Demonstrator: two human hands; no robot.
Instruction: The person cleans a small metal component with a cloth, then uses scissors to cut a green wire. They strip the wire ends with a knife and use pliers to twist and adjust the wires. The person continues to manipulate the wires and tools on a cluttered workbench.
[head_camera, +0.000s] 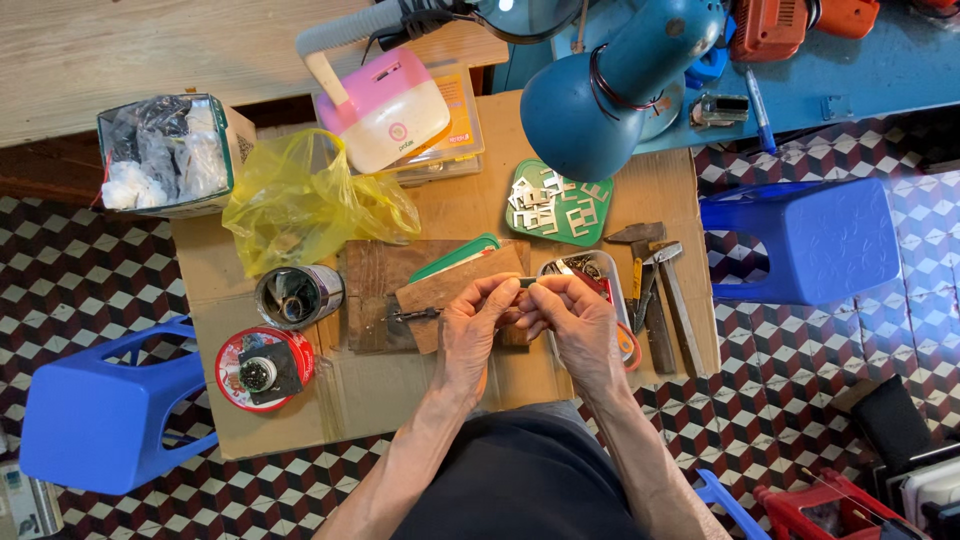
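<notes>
- Now, both hands meet over the middle of the cardboard-covered surface (380, 400), just above a wooden board (462, 290).
- The left hand (472, 325) is curled, fingertips pinching one end of a small metal piece (527, 283).
- The right hand (570, 320) pinches the other end of that same piece, thumb and forefinger pressed together on it.
- So the metal piece sits between the two sets of fingertips, held up off the board; it is too small to make out its shape.
- Left of the hands, a tin can (297, 296) lies on its side, with a round red lid (263, 369) holding a small motor near it.
- Behind those, a crumpled yellow plastic bag (300, 200).
- Further back, a green tray (557, 204) carries loose white metal plates, under a blue desk lamp (610, 95).
- To the right, a hammer (668, 290) lies beside a small dish of tools (595, 268).
- A blue stool (810, 240) stands on the chequered floor at either side.
</notes>
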